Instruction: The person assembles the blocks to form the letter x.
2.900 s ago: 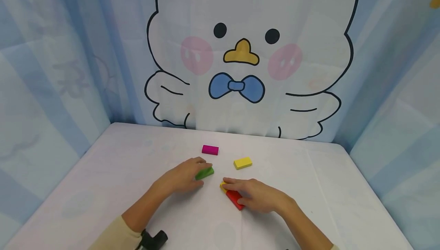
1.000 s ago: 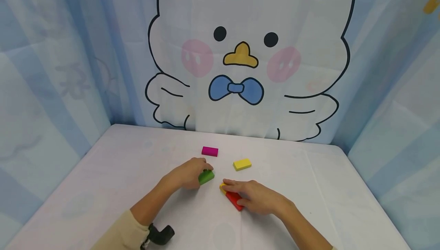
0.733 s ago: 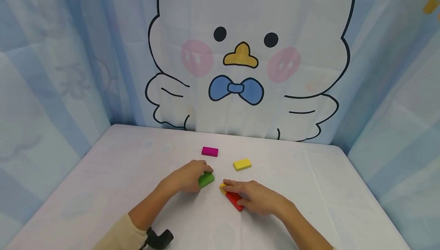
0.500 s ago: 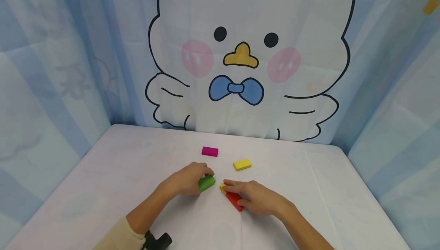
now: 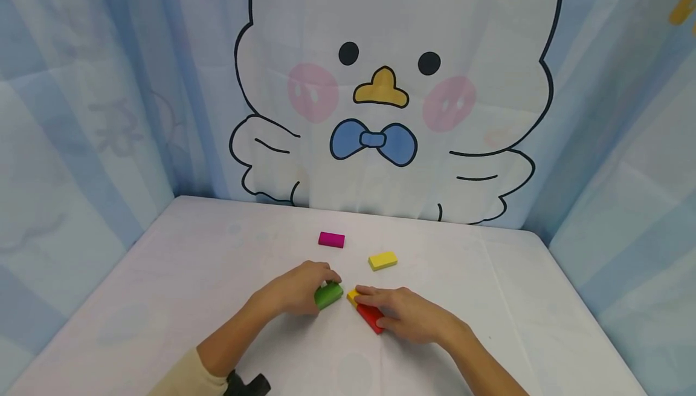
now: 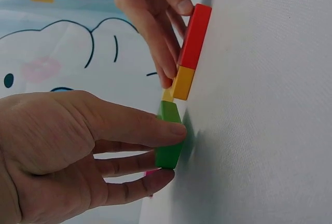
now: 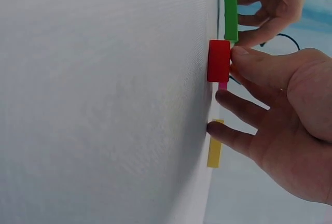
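My left hand (image 5: 296,290) pinches a green toy block (image 5: 328,294) between thumb and fingers; the left wrist view shows the thumb across the green block (image 6: 168,154). Whether that block touches the table is unclear. Just to its right, my right hand (image 5: 410,314) holds a red block (image 5: 370,317) and a small yellow block (image 5: 353,297) end to end on the table. Its thumb is on the red block (image 7: 219,61) and its forefinger reaches the small yellow one, partly covering it. A small gap separates the green block from the yellow end in the head view.
A magenta block (image 5: 331,239) and a larger yellow block (image 5: 383,260) lie farther back on the white table (image 5: 462,269). Behind the table hangs a curtain (image 5: 489,81) with a cartoon bird, and pale blue curtains flank both sides.
My left hand has carried the green block nearer to me and slightly right, toward the yellow and red blocks. My right hand stays in nearly the same place.
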Demonstrator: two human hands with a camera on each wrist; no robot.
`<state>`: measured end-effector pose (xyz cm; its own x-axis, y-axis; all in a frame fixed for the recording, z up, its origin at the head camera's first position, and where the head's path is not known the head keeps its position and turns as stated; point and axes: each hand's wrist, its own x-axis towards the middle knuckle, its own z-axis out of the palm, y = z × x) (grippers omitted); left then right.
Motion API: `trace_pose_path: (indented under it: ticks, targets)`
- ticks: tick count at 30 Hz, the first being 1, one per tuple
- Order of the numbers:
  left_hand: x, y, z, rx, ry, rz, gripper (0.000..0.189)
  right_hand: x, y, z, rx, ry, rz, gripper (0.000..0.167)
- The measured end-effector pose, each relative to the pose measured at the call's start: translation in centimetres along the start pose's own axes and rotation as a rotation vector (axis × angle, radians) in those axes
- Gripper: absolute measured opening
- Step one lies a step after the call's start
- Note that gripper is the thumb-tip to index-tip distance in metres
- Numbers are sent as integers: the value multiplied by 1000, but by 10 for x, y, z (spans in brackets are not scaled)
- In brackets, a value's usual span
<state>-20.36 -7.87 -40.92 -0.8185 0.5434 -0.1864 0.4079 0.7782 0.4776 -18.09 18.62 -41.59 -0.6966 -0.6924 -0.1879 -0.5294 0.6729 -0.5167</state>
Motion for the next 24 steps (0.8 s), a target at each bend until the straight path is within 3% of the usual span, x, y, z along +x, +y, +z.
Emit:
trace_pose_path:
  ticks: [13,24]
  targets:
    - [-2,3,2,-43,-45,43,56,-2,4,2,22,-2,3,55]
    - [0,3,5,-72,-62,36,58,-3,3,0,28,-10,9,55]
